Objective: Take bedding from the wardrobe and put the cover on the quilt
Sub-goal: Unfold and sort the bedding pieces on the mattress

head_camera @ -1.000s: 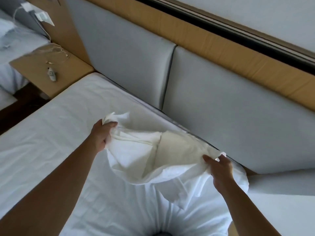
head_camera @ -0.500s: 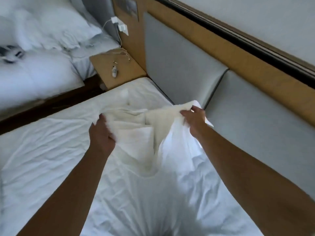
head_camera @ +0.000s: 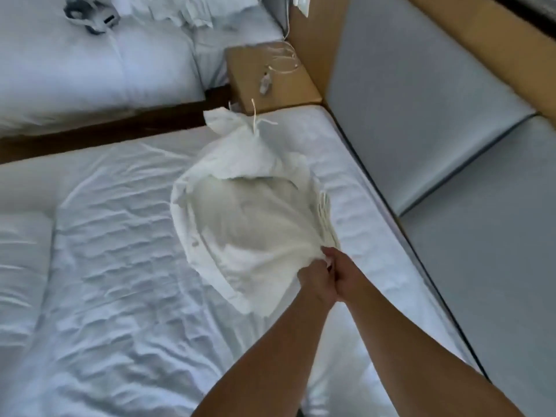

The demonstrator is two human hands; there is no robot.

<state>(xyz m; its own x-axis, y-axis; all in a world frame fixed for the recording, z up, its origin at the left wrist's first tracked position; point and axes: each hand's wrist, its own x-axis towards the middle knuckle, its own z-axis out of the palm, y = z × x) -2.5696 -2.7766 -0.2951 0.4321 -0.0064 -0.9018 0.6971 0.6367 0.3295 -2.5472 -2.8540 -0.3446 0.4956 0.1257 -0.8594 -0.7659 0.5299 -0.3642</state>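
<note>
Hands grip bunched cover; nightstand beyond, apparently cabled.

Left hand, right hand: bare (forearms too).

Wooden nightstand: far bed on its left, near bed in front, grey padded headboard on its right.

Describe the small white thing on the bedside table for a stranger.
By the head of the near bed stands a wooden bedside table. A small white device lies on it. Unlike the thin looped cable beside it, it is compact and oblong.
</note>
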